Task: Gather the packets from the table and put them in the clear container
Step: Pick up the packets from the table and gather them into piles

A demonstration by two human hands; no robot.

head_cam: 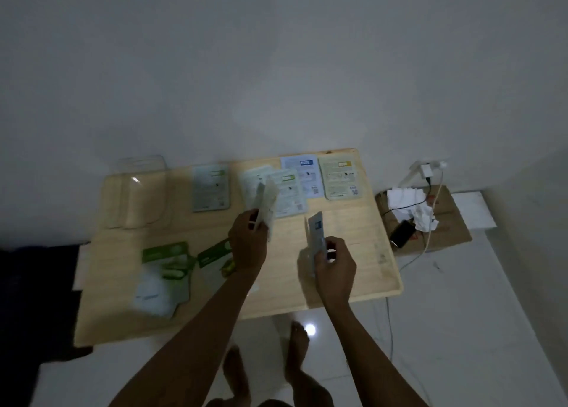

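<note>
Over the middle of the wooden table (347,286), my left hand (249,243) holds a pale green packet (268,202) upright. To its right, my right hand (333,265) grips a blue-and-white packet (316,237) edge-on. The clear container (140,191) stands at the table's far left corner, apart from both hands. Several packets lie flat along the far edge: a grey one (211,187), pale green ones (290,196), a white-blue one (302,173) and a yellowish one (341,176). Two green-topped packets (164,276) lie at the near left, one (215,263) partly under my left forearm.
A cardboard box (451,222) right of the table carries crumpled paper, a phone (402,234) and cables running to a wall plug (427,170). A dark object (37,299) sits at the table's left. My bare feet stand on glossy white tiles below the table's near edge.
</note>
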